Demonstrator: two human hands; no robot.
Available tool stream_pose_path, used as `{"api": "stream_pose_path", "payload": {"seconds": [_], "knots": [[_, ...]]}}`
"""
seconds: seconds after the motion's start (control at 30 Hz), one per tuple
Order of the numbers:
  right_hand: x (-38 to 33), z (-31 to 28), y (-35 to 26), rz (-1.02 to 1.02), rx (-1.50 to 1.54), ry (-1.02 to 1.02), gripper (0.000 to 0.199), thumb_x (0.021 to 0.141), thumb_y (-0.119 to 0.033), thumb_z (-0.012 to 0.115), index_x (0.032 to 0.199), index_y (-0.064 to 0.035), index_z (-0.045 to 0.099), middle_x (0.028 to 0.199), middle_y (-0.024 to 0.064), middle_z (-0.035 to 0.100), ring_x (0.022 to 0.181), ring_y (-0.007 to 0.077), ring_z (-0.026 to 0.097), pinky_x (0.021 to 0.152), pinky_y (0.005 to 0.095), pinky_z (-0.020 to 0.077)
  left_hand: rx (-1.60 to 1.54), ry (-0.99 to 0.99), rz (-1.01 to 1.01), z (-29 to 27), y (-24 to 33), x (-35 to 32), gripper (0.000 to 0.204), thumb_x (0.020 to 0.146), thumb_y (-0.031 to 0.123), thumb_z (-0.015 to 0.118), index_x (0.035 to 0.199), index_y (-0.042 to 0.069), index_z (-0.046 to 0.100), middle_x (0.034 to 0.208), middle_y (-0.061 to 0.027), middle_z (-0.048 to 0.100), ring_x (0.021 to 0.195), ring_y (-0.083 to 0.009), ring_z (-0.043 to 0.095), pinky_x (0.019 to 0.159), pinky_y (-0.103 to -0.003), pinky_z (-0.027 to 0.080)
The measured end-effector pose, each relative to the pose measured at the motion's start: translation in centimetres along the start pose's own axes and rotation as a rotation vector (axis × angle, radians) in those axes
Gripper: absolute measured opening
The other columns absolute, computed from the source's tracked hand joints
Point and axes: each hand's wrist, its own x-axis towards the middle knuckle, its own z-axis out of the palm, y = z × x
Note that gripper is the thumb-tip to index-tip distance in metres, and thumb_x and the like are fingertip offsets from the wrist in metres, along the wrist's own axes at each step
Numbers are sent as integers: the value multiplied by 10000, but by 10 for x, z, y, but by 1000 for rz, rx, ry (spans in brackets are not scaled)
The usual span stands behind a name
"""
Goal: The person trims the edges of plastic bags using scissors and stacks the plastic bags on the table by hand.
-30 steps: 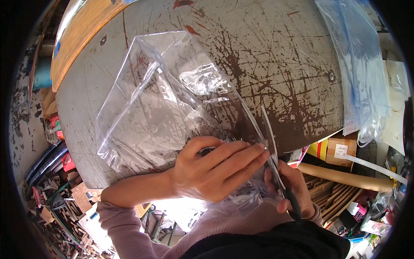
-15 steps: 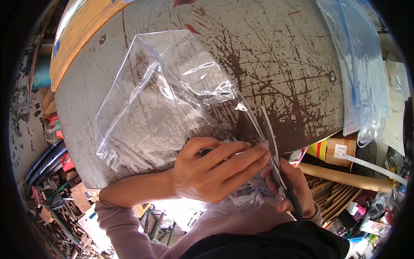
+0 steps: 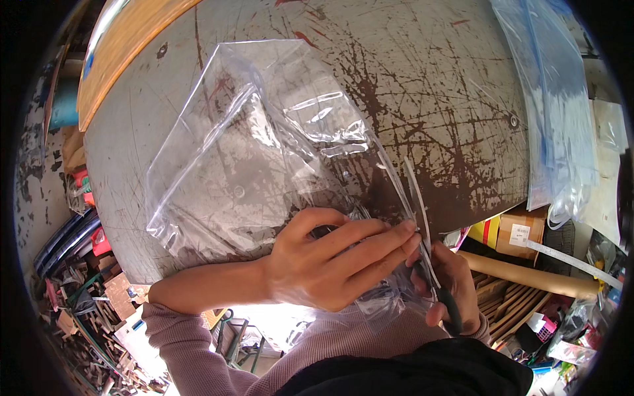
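Note:
A large clear plastic sheet (image 3: 198, 152), creased and shiny, lies over the worn table and hangs over its near edge. My left hand (image 3: 337, 257) reaches across it, fingers bent and pinching the plastic close to its right edge. In my right hand (image 3: 459, 280) is a pair of scissors (image 3: 452, 311) with dark handles, the blades pointing away from me along that edge, just beside my left fingertips. A narrow pale strip (image 3: 415, 188) stands up next to the sheet's edge above the blades. Bunched plastic (image 3: 383, 303) partly hides the right fingers.
The scratched grey table (image 3: 456, 79) has brown worn patches. Folded clear bluish plastic (image 3: 551, 99) hangs at its right side. To the lower right are a cardboard box (image 3: 522, 231), a brown tube (image 3: 528, 274) and stacked cardboard (image 3: 508, 303). Scrap pieces (image 3: 86, 330) fill the lower left.
The view has shifted slightly. Both hands keep nearly the same place at the plastic's edge, the right one with the scissors a little closer to the left fingertips.

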Motion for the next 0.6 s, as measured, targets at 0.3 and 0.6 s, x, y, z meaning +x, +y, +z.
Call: {"api": "stream_pose_path", "payload": {"seconds": [0.3,0.6], "knots": [[1,2,1,5,71,54,1003,450,-530,862,1138,69,445,882,27,482,766,75,476,622,213,393,-6,-6,-6,-1,2,2,227,731,174,639,946,145,706,1016,40,667,761,-34,589,684,-221,314],[2,-9,4,53,5,-101,943,510,-489,861,1146,69,445,921,36,502,768,74,496,644,207,394,-15,18,-7,0,2,2,223,734,177,636,944,147,706,1031,33,665,755,-35,585,674,-223,312]]}}
